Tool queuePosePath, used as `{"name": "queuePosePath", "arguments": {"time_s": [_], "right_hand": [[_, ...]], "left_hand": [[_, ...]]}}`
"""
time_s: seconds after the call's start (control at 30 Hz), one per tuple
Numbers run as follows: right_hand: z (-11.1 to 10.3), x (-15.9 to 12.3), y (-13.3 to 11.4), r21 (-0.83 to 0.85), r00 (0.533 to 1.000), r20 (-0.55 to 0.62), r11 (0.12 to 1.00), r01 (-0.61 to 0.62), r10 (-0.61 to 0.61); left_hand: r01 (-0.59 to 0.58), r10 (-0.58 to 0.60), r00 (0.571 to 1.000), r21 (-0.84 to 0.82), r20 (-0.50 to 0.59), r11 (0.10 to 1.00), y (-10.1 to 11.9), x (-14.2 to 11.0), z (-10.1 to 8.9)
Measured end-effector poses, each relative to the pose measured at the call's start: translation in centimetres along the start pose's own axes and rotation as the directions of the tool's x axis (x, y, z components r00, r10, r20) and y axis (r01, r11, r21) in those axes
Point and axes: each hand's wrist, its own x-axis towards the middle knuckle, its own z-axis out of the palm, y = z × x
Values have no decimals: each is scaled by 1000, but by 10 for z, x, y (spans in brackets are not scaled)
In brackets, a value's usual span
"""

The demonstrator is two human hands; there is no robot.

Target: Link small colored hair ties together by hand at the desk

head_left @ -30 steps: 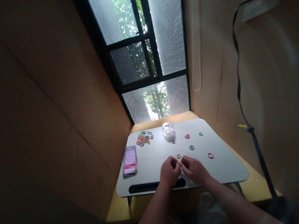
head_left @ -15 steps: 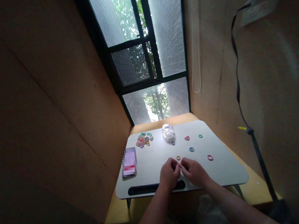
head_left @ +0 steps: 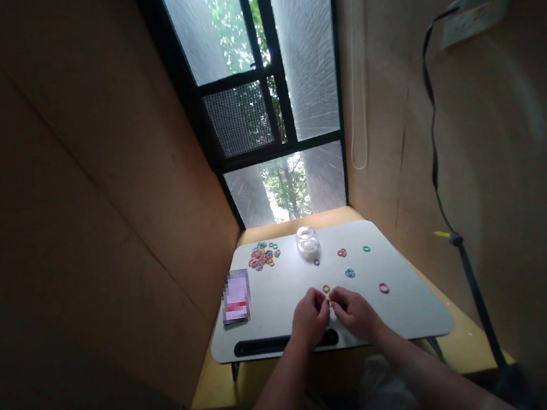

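My left hand (head_left: 311, 319) and my right hand (head_left: 356, 314) meet fingertip to fingertip over the near part of the white lap table (head_left: 276, 299). Both are closed in a pinch. A tiny yellowish piece (head_left: 329, 301) shows between the fingertips, too small to name. Just beyond the fingers lies a yellow ring-shaped band (head_left: 326, 288). Further off are a blue cluster of bands (head_left: 350, 273), a red cluster (head_left: 341, 252), a purple band (head_left: 317, 262), a green band (head_left: 366, 248) and a pink band (head_left: 384, 288).
A clear round jar (head_left: 307, 243) stands at the table's far side. Left of it is a pile of coloured bands (head_left: 261, 256), with a blurred-out purple phone-like object (head_left: 236, 297) nearer. A black slot (head_left: 262, 347) runs along the front edge. A dark cable (head_left: 434, 143) hangs at right.
A yellowish piece now shows between my fingertips, where a reddish speck showed before. My hands have barely shifted, and the things on the table lie as they were.
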Motion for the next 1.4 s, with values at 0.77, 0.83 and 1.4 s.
{"name": "queuePosePath", "arguments": {"time_s": [0.77, 0.83, 1.4], "right_hand": [[4, 1, 4, -136, 997, -45, 989, -62, 57], [4, 1, 4, -141, 998, -41, 989, -53, 48], [4, 0, 2, -173, 999, -43, 984, -31, 24]], "left_hand": [[-14, 13, 999, 35, 32, 999, -2, -1, 1], [-15, 14, 999, 39, 35, 999, -1, -1, 0], [-11, 10, 1000, 42, 20, 999, 2, -1, -1]]}}
